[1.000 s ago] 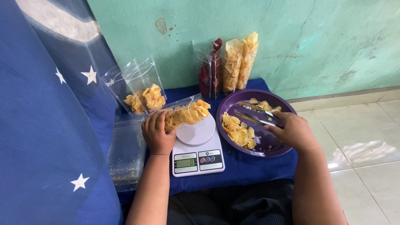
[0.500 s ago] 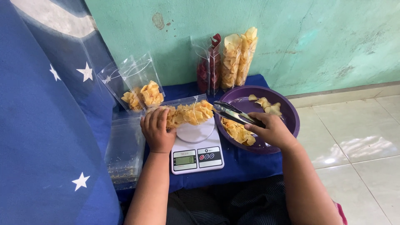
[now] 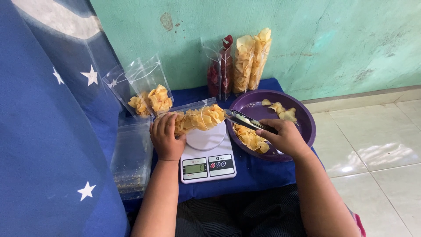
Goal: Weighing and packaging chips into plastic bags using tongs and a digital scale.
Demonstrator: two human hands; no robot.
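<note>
My left hand (image 3: pixel 165 135) grips a clear bag of yellow chips (image 3: pixel 198 117), lying on its side over the round pan of a white kitchen scale (image 3: pixel 207 156). My right hand (image 3: pixel 283 137) holds metal tongs (image 3: pixel 243 119) whose tips point at the bag's open end. The tongs cross the left rim of a purple bowl (image 3: pixel 302 115) that holds loose yellow chips (image 3: pixel 250 138).
Two partly filled clear bags (image 3: pixel 147 94) lean at the back left. Tall filled bags of yellow chips (image 3: pixel 251 61) and of red chips (image 3: pixel 220 70) stand against the green wall. A stack of empty bags (image 3: pixel 131 156) lies left of the scale. Blue starred fabric hangs on the left; tiled floor lies on the right.
My right hand has swung the tongs from over the bowl leftward to the bag's open end. My left hand has stayed on the bag.
</note>
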